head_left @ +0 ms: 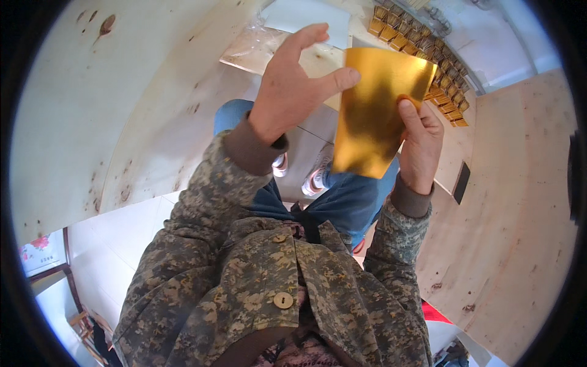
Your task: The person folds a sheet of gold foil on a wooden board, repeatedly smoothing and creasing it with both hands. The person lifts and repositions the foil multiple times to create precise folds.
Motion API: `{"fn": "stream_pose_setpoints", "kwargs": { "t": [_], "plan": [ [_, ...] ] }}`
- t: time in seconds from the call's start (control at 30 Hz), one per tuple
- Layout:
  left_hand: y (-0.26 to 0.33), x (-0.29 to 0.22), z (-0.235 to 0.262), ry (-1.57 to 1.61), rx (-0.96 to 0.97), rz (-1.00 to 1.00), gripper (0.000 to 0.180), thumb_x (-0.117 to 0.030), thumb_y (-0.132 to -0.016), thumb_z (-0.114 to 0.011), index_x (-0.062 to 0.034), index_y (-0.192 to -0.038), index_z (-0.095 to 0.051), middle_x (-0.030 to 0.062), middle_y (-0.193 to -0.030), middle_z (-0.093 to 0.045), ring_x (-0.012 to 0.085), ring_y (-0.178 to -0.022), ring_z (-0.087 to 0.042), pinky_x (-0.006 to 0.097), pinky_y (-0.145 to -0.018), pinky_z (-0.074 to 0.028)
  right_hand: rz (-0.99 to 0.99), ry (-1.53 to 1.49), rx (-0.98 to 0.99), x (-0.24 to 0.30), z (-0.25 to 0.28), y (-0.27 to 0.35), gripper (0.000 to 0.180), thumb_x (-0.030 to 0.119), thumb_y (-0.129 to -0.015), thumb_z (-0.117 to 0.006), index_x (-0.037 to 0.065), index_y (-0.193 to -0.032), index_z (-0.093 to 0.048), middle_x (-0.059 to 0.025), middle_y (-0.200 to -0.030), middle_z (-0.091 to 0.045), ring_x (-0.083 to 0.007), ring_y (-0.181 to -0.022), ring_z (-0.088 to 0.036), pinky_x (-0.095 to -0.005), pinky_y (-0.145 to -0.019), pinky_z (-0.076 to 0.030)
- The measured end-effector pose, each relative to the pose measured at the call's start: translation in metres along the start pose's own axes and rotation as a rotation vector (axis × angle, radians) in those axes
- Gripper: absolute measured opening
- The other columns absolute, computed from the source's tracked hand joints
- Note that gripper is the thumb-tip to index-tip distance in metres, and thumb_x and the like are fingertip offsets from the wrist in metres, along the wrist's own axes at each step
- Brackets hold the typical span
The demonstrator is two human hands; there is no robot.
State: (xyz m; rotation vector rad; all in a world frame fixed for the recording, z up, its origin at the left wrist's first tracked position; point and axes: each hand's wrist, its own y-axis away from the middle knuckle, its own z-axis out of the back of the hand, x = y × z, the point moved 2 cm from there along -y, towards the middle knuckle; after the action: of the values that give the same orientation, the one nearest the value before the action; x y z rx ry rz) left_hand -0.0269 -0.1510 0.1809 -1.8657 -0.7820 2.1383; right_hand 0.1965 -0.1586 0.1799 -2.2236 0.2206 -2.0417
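A shiny gold foil-like sheet [373,116] is held up in front of my body, its surface gently bowed. My right hand [425,144] grips it at the right edge, thumb on the near face and the other fingers partly hidden behind. My left hand [290,85] is open beside the sheet's left edge, fingers stretched away from the thumb. The left thumb tip overlaps that edge; whether it touches, I cannot tell.
Several folded gold pieces [422,46] stand in rows at the back right. A pale wooden board [244,55] with clear plastic and a white sheet [306,18] lies ahead. Wide wooden panels flank me left [92,122] and right [507,214]. A small black object [461,182] is at right.
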Motion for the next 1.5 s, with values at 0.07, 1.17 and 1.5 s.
{"fn": "stream_pose_setpoints", "kwargs": {
  "t": [0.07,1.17,1.5],
  "plan": [
    [0.008,-0.014,0.005,0.132,0.15,0.157,0.081,-0.043,-0.073,-0.086,0.0014,-0.134,-0.055,0.0155,-0.121,-0.065,0.0237,-0.12,-0.057,0.035,-0.098,-0.047,-0.045,-0.172,0.027,0.014,0.001,0.008,0.022,0.011,-0.097,-0.064,-0.005,-0.11,-0.07,-0.0083,-0.103,-0.072,-0.0155,-0.091,-0.067,-0.0299,-0.079,-0.053],
    [0.036,-0.095,0.008,0.524,0.037,0.253,0.017,-0.007,-0.091,-0.073,-0.0001,-0.105,-0.067,0.0031,-0.095,-0.071,0.0062,-0.085,-0.064,0.02,-0.076,-0.051,0.155,-0.117,-0.119,0.06,-0.019,0.077,0.022,0.01,-0.096,-0.065,-0.007,-0.109,-0.069,-0.0115,-0.104,-0.071,-0.0163,-0.093,-0.067,-0.0301,-0.085,-0.055],
    [0.038,-0.096,0.01,0.506,0.029,0.197,0.012,-0.009,-0.091,-0.073,-0.002,-0.1,-0.069,0.0005,-0.09,-0.071,0.0033,-0.079,-0.062,0.017,-0.07,-0.048,0.117,-0.103,-0.093,0.057,-0.015,0.081,0.026,0.013,-0.097,-0.063,-0.005,-0.115,-0.066,-0.0111,-0.11,-0.07,-0.018,-0.1,-0.067,-0.0333,-0.091,-0.053]
  ]
}}
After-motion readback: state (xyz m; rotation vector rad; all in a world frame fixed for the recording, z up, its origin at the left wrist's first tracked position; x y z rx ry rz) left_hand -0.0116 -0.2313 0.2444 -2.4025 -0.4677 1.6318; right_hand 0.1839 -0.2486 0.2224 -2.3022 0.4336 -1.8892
